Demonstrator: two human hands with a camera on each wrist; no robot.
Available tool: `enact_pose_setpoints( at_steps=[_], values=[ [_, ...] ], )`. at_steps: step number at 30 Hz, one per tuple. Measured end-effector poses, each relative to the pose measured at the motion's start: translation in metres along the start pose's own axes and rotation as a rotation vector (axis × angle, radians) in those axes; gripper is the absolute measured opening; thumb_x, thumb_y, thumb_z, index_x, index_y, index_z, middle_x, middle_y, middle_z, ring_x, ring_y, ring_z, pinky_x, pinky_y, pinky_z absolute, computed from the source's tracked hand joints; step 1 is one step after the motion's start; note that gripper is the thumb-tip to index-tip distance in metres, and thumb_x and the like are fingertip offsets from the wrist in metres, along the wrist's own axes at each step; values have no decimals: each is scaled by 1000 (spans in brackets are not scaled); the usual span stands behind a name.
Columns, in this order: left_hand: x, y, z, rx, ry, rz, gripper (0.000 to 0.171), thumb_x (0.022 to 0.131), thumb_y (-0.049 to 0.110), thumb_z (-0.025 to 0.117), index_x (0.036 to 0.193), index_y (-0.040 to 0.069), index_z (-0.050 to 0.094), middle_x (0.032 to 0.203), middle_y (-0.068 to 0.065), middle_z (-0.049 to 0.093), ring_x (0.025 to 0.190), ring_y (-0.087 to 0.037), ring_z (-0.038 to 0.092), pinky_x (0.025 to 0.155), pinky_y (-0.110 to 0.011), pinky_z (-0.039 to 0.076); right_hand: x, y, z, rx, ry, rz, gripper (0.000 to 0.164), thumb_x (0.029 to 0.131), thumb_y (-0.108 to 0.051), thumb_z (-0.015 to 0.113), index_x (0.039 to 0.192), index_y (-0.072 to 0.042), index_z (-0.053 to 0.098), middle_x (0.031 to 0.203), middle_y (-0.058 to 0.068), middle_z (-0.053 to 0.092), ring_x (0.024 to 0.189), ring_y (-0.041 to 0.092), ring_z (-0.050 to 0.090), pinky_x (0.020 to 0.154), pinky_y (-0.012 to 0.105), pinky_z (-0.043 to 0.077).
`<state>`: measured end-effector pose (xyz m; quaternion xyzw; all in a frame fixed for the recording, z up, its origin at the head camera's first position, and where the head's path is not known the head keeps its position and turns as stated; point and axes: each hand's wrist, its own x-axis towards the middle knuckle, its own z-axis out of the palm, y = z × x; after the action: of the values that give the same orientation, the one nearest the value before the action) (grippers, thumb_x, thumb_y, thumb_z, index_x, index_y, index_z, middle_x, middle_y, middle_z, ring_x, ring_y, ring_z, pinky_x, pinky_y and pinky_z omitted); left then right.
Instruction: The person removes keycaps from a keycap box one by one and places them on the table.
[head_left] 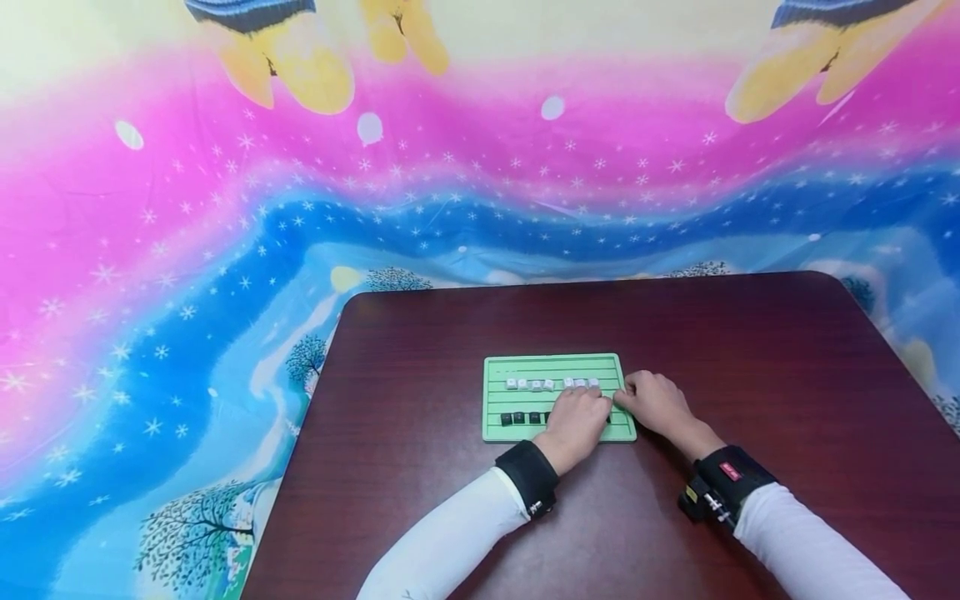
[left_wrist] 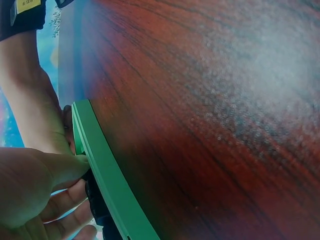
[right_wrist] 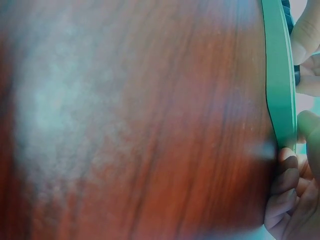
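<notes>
A green grooved board (head_left: 551, 400) lies on the table with a row of small white blocks (head_left: 522, 384), dark marks on their tops, and a row of small black blocks (head_left: 519, 418). My left hand (head_left: 577, 421) is over the right part of the black row and hides several blocks. In the left wrist view its thumb (left_wrist: 75, 167) meets the black row, and it appears to pinch a black block (right_wrist: 297, 75) near the board's near edge. My right hand (head_left: 658, 402) grips the board's right edge, thumb on top and curled fingers (right_wrist: 284, 192) beside the corner.
The dark red-brown wooden table (head_left: 405, 358) surrounds the board. A patterned cloth backdrop (head_left: 480, 167) hangs behind it. Black bands with small cameras circle both wrists, the right wrist band (head_left: 731, 475) being over the table.
</notes>
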<state>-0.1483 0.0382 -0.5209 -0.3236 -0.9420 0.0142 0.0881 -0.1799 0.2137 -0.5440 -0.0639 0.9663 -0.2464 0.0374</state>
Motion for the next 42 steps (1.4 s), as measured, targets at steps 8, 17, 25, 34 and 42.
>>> enact_pose_setpoints(
  at_steps=[8,17,25,34,42],
  values=[
    [-2,1,0,-3,43,38,9,93,26,68,98,26,76,92,10,69,86,-8,68,71,-25,51,-2,-1,-1,-7,3,1,39,89,-22,61,58,-17,38,55,-5,29,50,13,26,48,27,20],
    [-3,1,-7,-54,45,28,13,91,30,70,103,26,74,93,9,69,89,-9,67,72,-25,51,-1,1,-1,-7,0,-4,38,89,-22,61,59,-17,38,55,-5,29,50,13,26,48,27,21],
    [-9,3,-14,-51,93,79,14,89,32,73,100,23,72,93,10,70,88,-8,68,71,-24,53,0,0,-3,-3,-21,3,38,90,-20,60,59,-17,38,55,-6,29,51,12,26,49,27,21],
    [-14,5,-20,-66,97,89,11,89,34,74,90,25,68,90,11,68,83,-7,66,64,-22,47,1,1,-1,1,-18,4,37,88,-21,60,58,-17,38,54,-6,31,49,13,28,48,27,21],
    [-21,7,-23,-48,120,116,10,89,33,73,92,25,70,88,11,68,82,-7,66,64,-22,49,0,0,0,-1,-3,-2,36,86,-20,61,58,-17,38,54,-6,31,49,13,28,48,27,21]
  ],
)
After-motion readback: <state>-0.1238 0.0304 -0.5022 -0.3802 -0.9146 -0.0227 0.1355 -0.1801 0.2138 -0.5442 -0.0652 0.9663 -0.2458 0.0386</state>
